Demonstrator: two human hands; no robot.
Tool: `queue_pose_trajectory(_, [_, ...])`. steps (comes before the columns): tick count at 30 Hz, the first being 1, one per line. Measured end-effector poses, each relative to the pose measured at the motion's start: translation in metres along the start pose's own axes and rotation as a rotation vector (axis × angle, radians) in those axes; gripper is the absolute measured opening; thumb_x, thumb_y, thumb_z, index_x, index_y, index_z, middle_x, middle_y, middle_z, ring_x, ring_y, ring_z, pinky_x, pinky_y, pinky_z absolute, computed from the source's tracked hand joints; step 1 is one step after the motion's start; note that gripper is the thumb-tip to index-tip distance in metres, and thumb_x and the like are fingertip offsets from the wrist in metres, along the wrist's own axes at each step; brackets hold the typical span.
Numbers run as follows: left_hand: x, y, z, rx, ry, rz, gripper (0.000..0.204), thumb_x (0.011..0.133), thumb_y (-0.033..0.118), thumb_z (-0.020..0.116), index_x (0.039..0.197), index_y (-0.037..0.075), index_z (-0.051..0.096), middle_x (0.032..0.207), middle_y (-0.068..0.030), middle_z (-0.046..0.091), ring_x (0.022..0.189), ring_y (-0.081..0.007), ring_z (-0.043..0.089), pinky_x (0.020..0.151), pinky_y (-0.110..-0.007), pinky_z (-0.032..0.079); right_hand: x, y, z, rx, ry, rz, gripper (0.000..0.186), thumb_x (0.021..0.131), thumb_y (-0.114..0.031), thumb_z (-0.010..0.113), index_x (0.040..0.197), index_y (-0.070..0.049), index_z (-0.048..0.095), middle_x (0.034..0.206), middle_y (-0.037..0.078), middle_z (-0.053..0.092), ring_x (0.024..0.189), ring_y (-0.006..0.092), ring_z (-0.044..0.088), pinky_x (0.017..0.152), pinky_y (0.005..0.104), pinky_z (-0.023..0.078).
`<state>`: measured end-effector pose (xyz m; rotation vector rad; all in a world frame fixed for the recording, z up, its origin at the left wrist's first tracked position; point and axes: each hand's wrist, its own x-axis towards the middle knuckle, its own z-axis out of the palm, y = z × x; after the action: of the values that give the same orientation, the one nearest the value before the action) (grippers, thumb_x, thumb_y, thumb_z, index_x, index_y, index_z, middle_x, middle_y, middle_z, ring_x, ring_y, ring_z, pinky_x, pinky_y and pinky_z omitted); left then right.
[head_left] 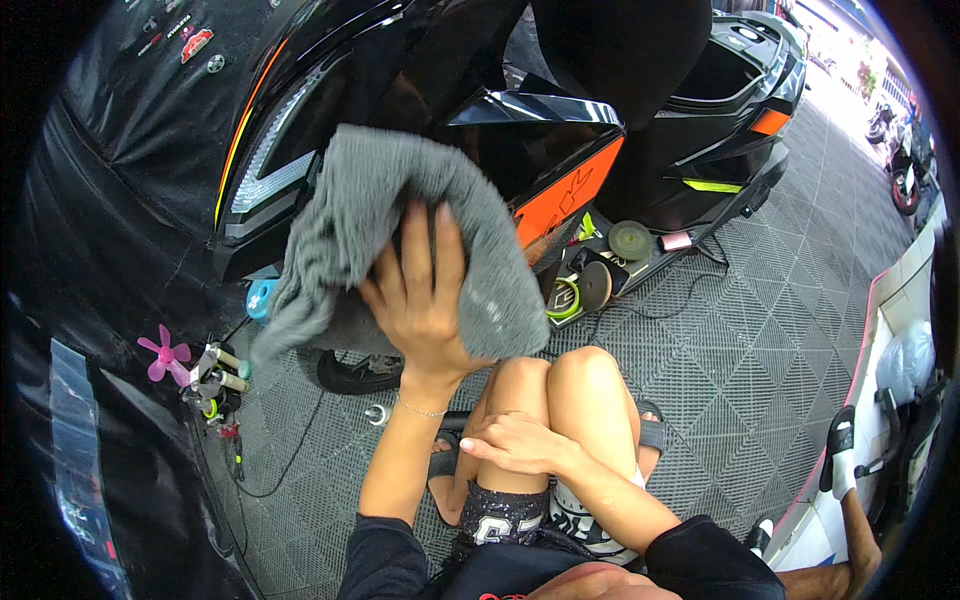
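Observation:
My left hand (420, 295) presses into a bunched grey cloth (335, 190), thumb partly hidden in its folds, over the front side of a black scooter (420, 70) with a slim front light (275, 185) and an orange panel (570, 190). The cloth hides the bodywork under it. My right hand (505, 440) lies loosely across my bare knees, fingers extended, holding nothing.
Round pads (628, 240) and small items sit on the footboard. A pink fan (163, 355), tools (215, 380) and cables are at left by a black covering (120, 150). At right are another person's foot (840, 470), a tiled ledge (875, 380) and parked motorbikes (900, 175).

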<state>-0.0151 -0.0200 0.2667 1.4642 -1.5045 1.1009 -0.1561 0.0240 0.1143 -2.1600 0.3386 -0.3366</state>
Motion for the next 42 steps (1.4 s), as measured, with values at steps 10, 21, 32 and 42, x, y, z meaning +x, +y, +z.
queue_pose_trajectory(10, [0.103,0.074,-0.011,-0.393,-0.232,0.126,0.093,0.066,0.027,0.076,0.149,-0.001,0.044,0.154,-0.0196,0.044,0.145,-0.0403,0.037,0.123,-0.049,0.023,-0.001,-0.015,-0.015,0.028,-0.080,0.091,0.075,0.106,-0.057,0.032,0.087,0.005,0.072,0.079,0.033,0.064,0.081,0.0501,0.063,0.085,0.0533,0.049])
queue_pose_trajectory(21, [-0.019,0.094,-0.060,-1.618,-1.068,-0.631,0.074,0.088,0.023,0.058,0.153,-0.004,0.035,0.159,-0.0236,0.036,0.148,-0.0375,0.033,0.124,-0.046,0.020,-0.178,-0.080,-0.069,0.038,1.268,0.167,0.031,0.088,-0.023,0.058,0.097,0.006,0.066,0.089,0.017,0.068,0.083,0.0235,0.065,0.075,0.0356,0.050])
queue_pose_trajectory(32, [-0.066,0.117,-0.069,-1.874,-0.787,-0.283,0.109,0.092,0.083,0.017,0.159,-0.004,0.021,0.167,-0.0277,0.003,0.155,-0.0418,0.003,0.122,-0.055,0.002,-0.128,-0.088,-0.066,1.339,1.403,0.071,0.076,0.103,-0.055,0.039,0.153,0.001,0.034,0.151,0.023,0.045,0.136,0.0337,0.049,0.116,0.0466,0.037])
queue_pose_trajectory(42, [-0.225,0.056,-0.101,-0.878,-0.901,-0.641,0.077,0.105,0.056,0.023,0.151,-0.005,0.036,0.159,-0.0267,0.029,0.148,-0.0408,0.028,0.123,-0.047,0.017,0.096,-0.033,-0.164,-0.882,1.642,-0.503,0.038,0.107,-0.013,0.036,0.136,0.006,0.053,0.135,0.018,0.060,0.128,0.0270,0.055,0.111,0.0398,0.039])
